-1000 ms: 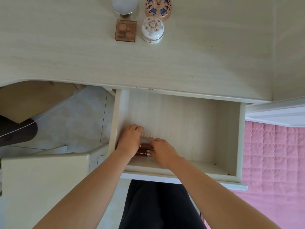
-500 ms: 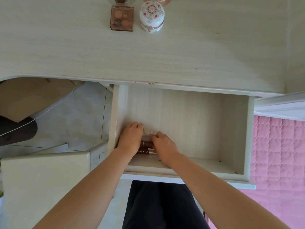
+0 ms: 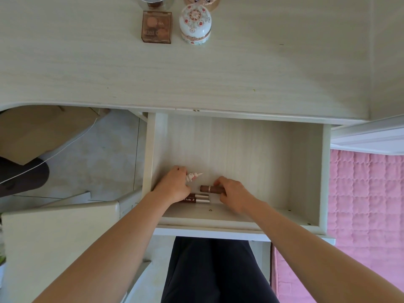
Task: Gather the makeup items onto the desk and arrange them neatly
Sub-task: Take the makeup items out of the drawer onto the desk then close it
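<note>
Both hands are inside the open drawer point(image 3: 314, 171) under the desk point(image 3: 240, 73). My left hand point(image 3: 175, 186) grips a small white patterned tube point(image 3: 194, 176) whose pointed tip sticks out to the right. My right hand point(image 3: 234, 194) holds a brown lipstick tube point(image 3: 210, 189) lying sideways. Two more brown tubes with silver caps point(image 3: 197, 198) lie on the drawer floor near its front, partly under my left hand. At the desk's far edge sit a brown palette point(image 3: 156, 27), a white floral jar point(image 3: 195, 26), a round mirror-like item point(image 3: 154, 1) and a patterned compact point(image 3: 202, 0).
A pink quilted bed cover point(image 3: 367, 204) lies to the right of the drawer. A pale cabinet top point(image 3: 59, 243) stands at lower left, with tiled floor point(image 3: 98, 162) and a white cable beyond. My dark trousers point(image 3: 214, 270) fill the bottom centre.
My hands have moved apart inside the drawer. The left one has taken up the white tube, the right one the brown lipstick, uncovering two tubes near the drawer's front.
</note>
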`<action>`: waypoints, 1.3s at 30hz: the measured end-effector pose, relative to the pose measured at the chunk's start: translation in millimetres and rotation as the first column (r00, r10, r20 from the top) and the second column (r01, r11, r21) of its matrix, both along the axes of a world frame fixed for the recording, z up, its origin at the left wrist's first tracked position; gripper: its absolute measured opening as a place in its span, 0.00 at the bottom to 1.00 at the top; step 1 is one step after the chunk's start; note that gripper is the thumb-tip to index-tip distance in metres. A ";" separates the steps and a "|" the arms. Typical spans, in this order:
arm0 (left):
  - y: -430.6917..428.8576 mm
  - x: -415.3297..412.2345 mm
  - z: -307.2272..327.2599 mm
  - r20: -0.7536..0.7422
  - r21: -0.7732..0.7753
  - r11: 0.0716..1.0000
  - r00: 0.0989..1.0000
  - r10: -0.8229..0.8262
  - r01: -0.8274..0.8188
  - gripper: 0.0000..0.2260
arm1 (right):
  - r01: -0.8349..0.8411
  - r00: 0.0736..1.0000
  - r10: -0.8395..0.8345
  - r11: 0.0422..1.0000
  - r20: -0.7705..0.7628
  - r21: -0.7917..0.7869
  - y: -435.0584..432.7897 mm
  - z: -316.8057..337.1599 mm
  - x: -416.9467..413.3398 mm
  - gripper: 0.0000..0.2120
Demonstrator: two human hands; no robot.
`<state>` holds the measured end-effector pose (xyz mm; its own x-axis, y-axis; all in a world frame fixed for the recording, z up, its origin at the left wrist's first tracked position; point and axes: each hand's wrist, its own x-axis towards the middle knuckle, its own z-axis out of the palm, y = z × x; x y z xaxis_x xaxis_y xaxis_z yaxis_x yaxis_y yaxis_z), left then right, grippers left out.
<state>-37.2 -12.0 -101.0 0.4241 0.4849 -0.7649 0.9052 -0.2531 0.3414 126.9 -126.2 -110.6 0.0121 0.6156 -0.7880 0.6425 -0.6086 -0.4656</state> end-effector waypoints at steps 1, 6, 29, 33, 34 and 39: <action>0.2 0.1 0.1 -0.018 -0.032 0.999 1.000 0.004 -0.004 0.06 | 0.010 1.000 -0.010 1.000 -0.002 -0.011 1.2 0.5 -1.0 0.15; -2.5 -0.1 -1.8 -0.137 -0.078 0.994 0.987 -0.086 0.076 0.05 | 0.076 0.995 -0.085 0.987 -0.056 -0.145 6.6 -0.2 -10.7 0.12; -2.9 3.9 -14.9 -0.285 -0.075 0.984 0.942 -0.179 0.164 0.06 | -0.118 0.992 0.113 0.990 -0.062 -0.073 17.5 -4.1 -35.5 0.14; -1.2 5.8 -15.7 -0.325 -0.141 0.980 0.928 -0.180 0.141 0.02 | -0.134 0.988 0.125 0.986 -0.095 -0.099 17.5 -3.9 -30.5 0.14; -0.1 6.6 -15.4 -0.327 -0.147 0.979 0.927 -0.182 0.140 0.02 | -0.145 0.985 0.133 0.984 -0.110 -0.105 16.6 -3.3 -30.4 0.14; 5.4 8.5 -14.2 -0.331 -0.176 0.967 0.914 -0.234 0.184 0.06 | -0.205 0.969 0.187 0.972 -0.160 -0.111 14.5 -2.8 -25.4 0.13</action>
<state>-28.7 -6.6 -115.2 0.2005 0.2933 -0.9347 0.9041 -0.4228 0.0613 101.5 -111.6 -113.4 -0.2211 0.4905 -0.8429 0.6849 -0.5372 -0.4922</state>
